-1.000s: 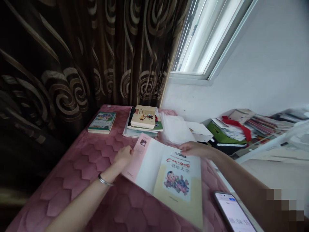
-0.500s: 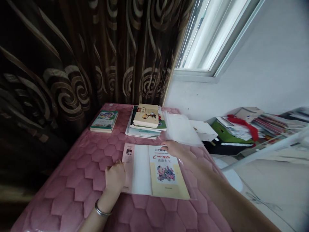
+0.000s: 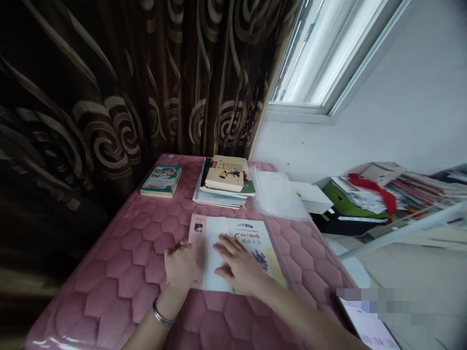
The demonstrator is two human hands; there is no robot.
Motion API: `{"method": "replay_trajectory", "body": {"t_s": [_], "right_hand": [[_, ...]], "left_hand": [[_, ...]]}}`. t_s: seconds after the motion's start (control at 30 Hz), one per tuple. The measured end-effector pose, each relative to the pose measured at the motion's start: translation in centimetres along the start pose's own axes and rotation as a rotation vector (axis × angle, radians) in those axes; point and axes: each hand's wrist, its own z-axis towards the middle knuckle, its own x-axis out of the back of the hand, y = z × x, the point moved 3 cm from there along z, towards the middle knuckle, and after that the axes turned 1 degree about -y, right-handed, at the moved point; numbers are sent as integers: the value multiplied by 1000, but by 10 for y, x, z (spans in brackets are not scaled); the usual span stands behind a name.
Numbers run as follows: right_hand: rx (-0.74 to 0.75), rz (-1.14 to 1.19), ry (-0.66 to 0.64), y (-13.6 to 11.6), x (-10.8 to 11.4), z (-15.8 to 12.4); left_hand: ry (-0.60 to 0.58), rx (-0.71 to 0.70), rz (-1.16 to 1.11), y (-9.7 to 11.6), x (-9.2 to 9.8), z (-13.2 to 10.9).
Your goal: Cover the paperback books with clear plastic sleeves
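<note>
An open book cover (image 3: 273, 257) lies flat on the pink quilted surface (image 3: 142, 257), with a pink flap at its left, a white strip in the middle and a pictured front at the right. My left hand (image 3: 179, 265), wearing a silver bracelet, rests at the flap's left edge with its fingers curled; whether it grips the edge is hidden. Spread fingers of my right hand (image 3: 235, 262) lie over the white strip and the front's left part, holding nothing. Clear plastic sheets (image 3: 279, 194) lie behind.
Behind the cover stands a stack of books (image 3: 224, 175), with a green book (image 3: 161, 180) to its left. A patterned curtain (image 3: 120, 97) hangs at the back. Right of the bed are a white box (image 3: 313, 197), piled papers and a dark-edged screen (image 3: 368, 323).
My right hand has moved left and down from the cover's top right edge onto its middle, fingers now spread. The screen has come into view at the lower right. The view has shifted slightly.
</note>
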Motion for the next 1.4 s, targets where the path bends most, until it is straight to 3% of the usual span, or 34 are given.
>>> {"method": "replay_trajectory", "body": {"t_s": [0.13, 0.3, 0.5, 0.6, 0.83, 1.0, 1.07, 1.2, 1.4], "right_hand": [[-7, -56, -53, -6, -17, -5], [15, -83, -53, -4, -23, -4], [1, -107, -47, -6, -24, -3], [1, -107, -41, -7, -24, -3], [-16, -63, -75, -8, -19, -2], [-78, -28, -93, -18, -10, 3], [-27, 10, -86, -33, -8, 7], [241, 122, -127, -65, -14, 16], [271, 84, -82, -57, -26, 56]], "left_hand": [[-17, -26, 18, 2, -4, -1], [12, -30, 60, 7, -11, -3], [157, -42, 125, 14, -8, -9], [135, -98, 111, 16, -9, -28], [135, -176, 53, 13, -32, -104], [142, -151, 30, 11, -40, -112], [128, -129, 15, 12, -40, -110], [74, -90, -21, 14, -40, -111], [101, -82, -15, 15, -40, -113]]}}
